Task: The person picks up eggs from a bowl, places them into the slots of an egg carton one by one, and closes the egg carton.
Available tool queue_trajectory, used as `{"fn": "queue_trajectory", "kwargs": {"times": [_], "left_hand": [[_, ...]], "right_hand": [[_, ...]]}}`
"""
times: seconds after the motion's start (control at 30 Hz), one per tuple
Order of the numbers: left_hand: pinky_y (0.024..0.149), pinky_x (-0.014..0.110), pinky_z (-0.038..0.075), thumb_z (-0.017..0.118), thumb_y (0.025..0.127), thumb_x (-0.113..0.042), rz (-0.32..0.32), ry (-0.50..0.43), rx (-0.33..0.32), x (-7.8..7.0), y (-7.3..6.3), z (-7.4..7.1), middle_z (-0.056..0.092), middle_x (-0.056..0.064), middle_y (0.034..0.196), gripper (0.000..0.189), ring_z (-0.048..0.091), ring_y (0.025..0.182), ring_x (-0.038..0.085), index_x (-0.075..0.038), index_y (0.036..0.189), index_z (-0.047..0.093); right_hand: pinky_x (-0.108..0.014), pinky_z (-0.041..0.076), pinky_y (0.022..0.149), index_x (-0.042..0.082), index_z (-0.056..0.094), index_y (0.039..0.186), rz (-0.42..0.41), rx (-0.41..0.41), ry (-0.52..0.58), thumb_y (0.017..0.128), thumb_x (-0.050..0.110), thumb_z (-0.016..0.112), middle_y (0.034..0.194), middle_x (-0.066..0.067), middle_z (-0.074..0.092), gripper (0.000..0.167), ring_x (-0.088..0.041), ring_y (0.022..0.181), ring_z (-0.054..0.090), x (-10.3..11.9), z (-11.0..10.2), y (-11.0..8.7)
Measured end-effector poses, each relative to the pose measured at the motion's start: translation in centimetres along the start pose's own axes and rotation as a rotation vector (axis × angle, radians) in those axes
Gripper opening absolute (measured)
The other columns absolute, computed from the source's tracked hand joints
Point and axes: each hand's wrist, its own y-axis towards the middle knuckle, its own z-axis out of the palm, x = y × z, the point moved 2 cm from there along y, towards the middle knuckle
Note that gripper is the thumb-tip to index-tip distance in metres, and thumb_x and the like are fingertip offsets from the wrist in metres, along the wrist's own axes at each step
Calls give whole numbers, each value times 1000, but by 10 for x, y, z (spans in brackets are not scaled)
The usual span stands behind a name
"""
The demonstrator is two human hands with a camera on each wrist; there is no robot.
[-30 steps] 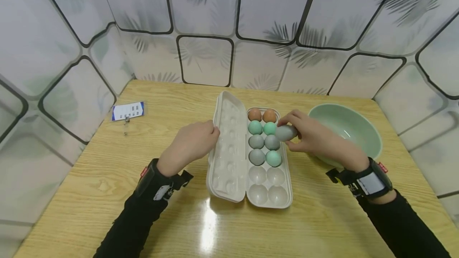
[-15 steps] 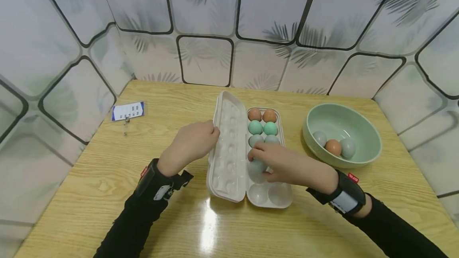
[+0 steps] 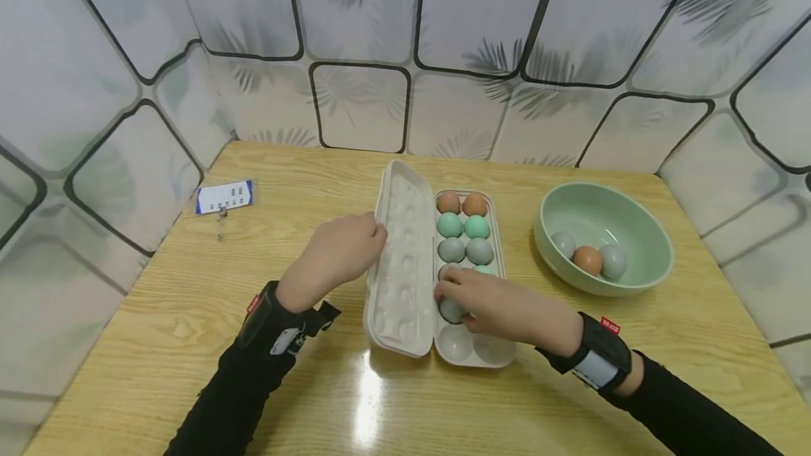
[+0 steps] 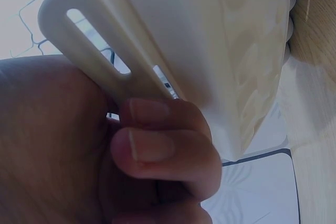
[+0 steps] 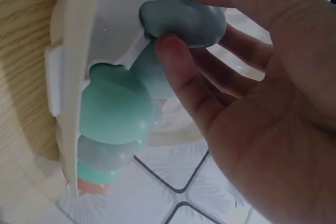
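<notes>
I locate the egg carton (image 3: 455, 345) at the centre of the table (image 3: 304, 400), its lid (image 3: 402, 252) on the left side. Eggs (image 3: 450, 225) occupy the carton's rear rows. The bowl (image 3: 646, 234) stands right of the carton, with three eggs (image 3: 588, 260) inside. The card (image 3: 224, 196) lies left of the lid. The wall (image 3: 363, 108) stands behind.

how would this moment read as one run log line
left hand: grips carton lid | right hand: holds gray egg at egg tray | green bowl: two gray eggs, one brown egg
</notes>
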Motion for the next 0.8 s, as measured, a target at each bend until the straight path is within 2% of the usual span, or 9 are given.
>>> {"fn": "queue_trajectory", "kwargs": {"times": [0.23,0.8], "left_hand": [[60,36,46,31,107,-28,-1,-7,-3,1,-1,1,54,4,73,39,55,67,21,-8,90,60],[58,35,45,32,107,-27,10,3,-14,0,-1,-1,53,4,73,38,54,66,20,-7,89,59]], "right_hand": [[-30,52,85,13,61,116,23,41,27,81,4,82,113,0,55,42,-12,95,55,2,-3,-1],[-29,52,84,13,62,114,30,27,27,79,1,81,111,0,56,42,-12,94,56,1,-2,1]]}}
